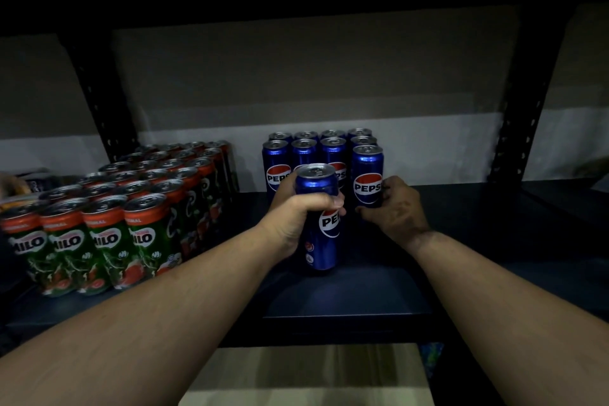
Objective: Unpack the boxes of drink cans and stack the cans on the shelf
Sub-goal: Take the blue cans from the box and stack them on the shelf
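Observation:
My left hand (298, 212) grips a tall blue Pepsi can (321, 241), upright and close to the dark shelf (461, 241), in front of the other cans. My right hand (393, 208) curls round the lower right side of another Pepsi can (367, 171) that stands on the shelf at the front right of the group. Behind them several more Pepsi cans (304, 152) stand in rows against the back.
A block of several green Milo cans (108, 208) fills the left part of the shelf. Black perforated uprights (520, 128) frame the bay. A cardboard box (306, 376) lies below the shelf's front edge. The shelf surface to the right is bare.

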